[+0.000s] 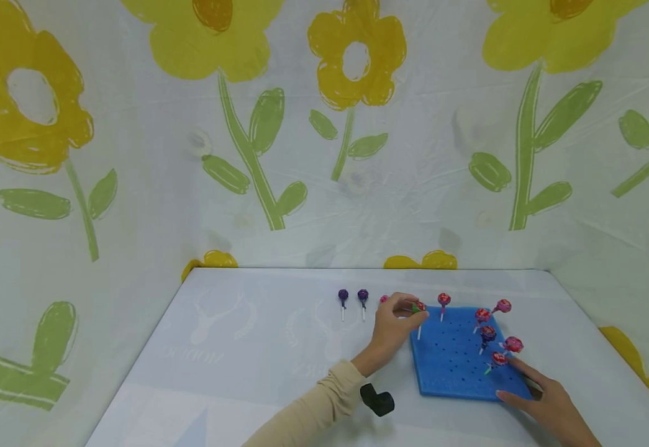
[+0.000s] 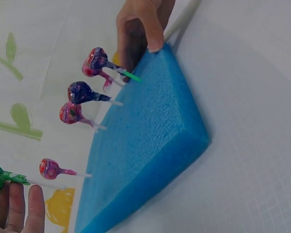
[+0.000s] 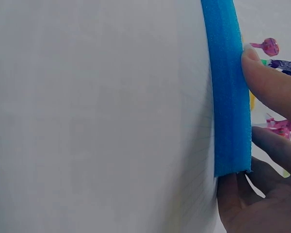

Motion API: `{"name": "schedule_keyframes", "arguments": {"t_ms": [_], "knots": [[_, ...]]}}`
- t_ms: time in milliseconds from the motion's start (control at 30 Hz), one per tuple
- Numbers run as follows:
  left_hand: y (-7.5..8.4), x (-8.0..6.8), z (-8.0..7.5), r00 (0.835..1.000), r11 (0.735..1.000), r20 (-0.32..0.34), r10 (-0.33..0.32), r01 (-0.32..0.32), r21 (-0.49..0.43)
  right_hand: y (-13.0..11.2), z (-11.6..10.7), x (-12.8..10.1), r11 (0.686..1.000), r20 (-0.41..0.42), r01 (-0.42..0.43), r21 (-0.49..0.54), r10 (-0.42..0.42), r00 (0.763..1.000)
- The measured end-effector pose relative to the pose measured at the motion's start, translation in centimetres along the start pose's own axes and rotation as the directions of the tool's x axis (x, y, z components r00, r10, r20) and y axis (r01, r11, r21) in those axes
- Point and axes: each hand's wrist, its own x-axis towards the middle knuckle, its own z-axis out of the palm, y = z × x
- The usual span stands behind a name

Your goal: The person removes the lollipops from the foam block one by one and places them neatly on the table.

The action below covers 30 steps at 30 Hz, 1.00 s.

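Note:
My left hand [image 1: 389, 330] pinches a lollipop with a green wrapper [image 2: 0, 177] by its head. Its white stick points down over the far left part of a blue foam board [image 1: 441, 372] dotted with small holes. In the left wrist view the stick's tip looks close to the board; contact cannot be told. My right hand [image 1: 553, 403] holds the board's near right corner, thumb [image 3: 266, 82] on one edge and fingers round the side. Lollipops stand in the board: a pink one [image 1: 444, 299] at the back, a dark purple one [image 1: 487, 334] and several others toward the right.
Two purple lollipops [image 1: 363, 295] lie on the white table [image 1: 235, 360], left of the board. A pink lollipop [image 1: 384, 299] is partly hidden behind my left hand. A black object [image 1: 379, 400] is by my left wrist. Flower-printed cloth [image 1: 413, 186] surrounds the table.

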Motion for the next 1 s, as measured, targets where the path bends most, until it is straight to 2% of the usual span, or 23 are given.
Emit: {"name": "schedule_keyframes", "arguments": {"t_ms": [333, 500, 733, 833, 1000], "knots": [[0.0, 0.2, -1.5, 1.000, 0.998, 0.023, 0.006, -0.004, -0.068, 0.6, 0.1, 0.4, 1.000, -0.006, -0.003, -0.002, 0.003, 1.000], [-0.2, 0.1, -2.2, 1.000, 0.997, 0.013, 0.003, -0.002, -0.072, 1.1, 0.3, 0.7, 1.000, -0.013, 0.000, -0.010, 0.000, 1.000], [-0.3, 0.1, -3.1, 1.000, 0.997, -0.007, -0.013, 0.012, -0.079, 0.5, 0.2, 0.3, 1.000, -0.021, 0.006, 0.004, -0.006, 1.000], [0.0, 0.1, -3.5, 1.000, 0.997, -0.019, -0.009, 0.007, -0.080, 0.4, 0.2, 0.2, 1.000, -0.015, 0.011, 0.008, -0.011, 1.000], [1.6, -0.4, -4.2, 0.999, 0.997, -0.022, -0.031, 0.030, -0.067, 0.4, 0.2, 0.4, 1.000, -0.017, 0.005, -0.002, -0.005, 1.000]]}}
